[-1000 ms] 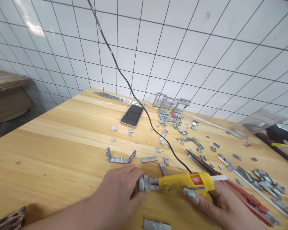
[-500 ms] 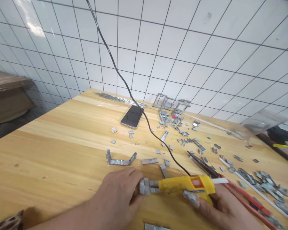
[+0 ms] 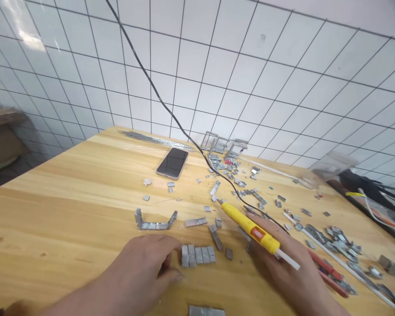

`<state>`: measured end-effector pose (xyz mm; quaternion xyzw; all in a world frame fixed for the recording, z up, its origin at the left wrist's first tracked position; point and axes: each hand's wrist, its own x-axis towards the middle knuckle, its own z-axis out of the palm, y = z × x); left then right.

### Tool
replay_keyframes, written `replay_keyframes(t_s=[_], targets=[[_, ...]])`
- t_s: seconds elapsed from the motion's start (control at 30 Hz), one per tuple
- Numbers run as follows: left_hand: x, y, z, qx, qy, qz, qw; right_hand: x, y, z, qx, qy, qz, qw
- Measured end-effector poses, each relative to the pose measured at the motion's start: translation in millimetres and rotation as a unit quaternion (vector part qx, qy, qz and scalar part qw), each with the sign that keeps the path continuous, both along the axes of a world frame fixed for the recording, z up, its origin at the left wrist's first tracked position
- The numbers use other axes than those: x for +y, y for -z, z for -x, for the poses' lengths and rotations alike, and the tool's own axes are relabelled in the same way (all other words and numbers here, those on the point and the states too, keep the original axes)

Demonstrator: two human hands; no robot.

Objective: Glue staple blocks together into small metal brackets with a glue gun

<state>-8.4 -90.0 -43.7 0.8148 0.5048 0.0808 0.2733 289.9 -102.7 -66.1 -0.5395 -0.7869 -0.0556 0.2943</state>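
My right hand [image 3: 276, 259] is wrapped around a yellow hot glue gun [image 3: 250, 224]. Its nozzle points up and left, and a white glue stick [image 3: 289, 260] pokes out of the rear. Just left of the strip of small grey pieces [image 3: 199, 255] is my left hand [image 3: 145, 267], with thumb and index finger apart; the index fingertip is at the strip's left end, and I cannot tell if it touches. A U-shaped grey frame [image 3: 156, 224] lies beyond my left hand. Partly under my right hand are red-handled shears [image 3: 329, 272].
A phone [image 3: 173, 163] lies toward the wall near thin wires [image 3: 154, 139]. A black cord [image 3: 164, 105] hangs across to the right hand. Grey scraps [image 3: 335, 241] and upright wire-like frames [image 3: 219, 145] cover the right and back. Another grey strip [image 3: 206, 310] sits at the front edge.
The glue gun has swung away from the strip, its nozzle now pointing up and left. The left hand's fingers have moved slightly off the strip, which lies on the table. The view has shifted.
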Motion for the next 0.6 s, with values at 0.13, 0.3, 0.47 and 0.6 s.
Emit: replay_keyframes(t_s=[0.13,0.3,0.47,0.6], targets=[[1.6,5.1,2.2,0.017,0.04,-0.03,0.999,2.3,4.2,-2.8,-0.084,0.019,-0.052,0.995],[-1.5,11.5,5.2,0.04,0.116,-0.105,0.987,5.7,10.2,-6.5,-0.162,0.044,-0.072,0.983],[-4.5,8.0,9.8,0.057,0.151,-0.133,0.978,8.1,17.9,-5.8,-0.167,0.07,-0.036,0.983],[-7.7,7.6,12.1,0.033,0.177,-0.159,0.971,7.7,20.7,-3.4,-0.175,0.078,-0.027,0.981]])
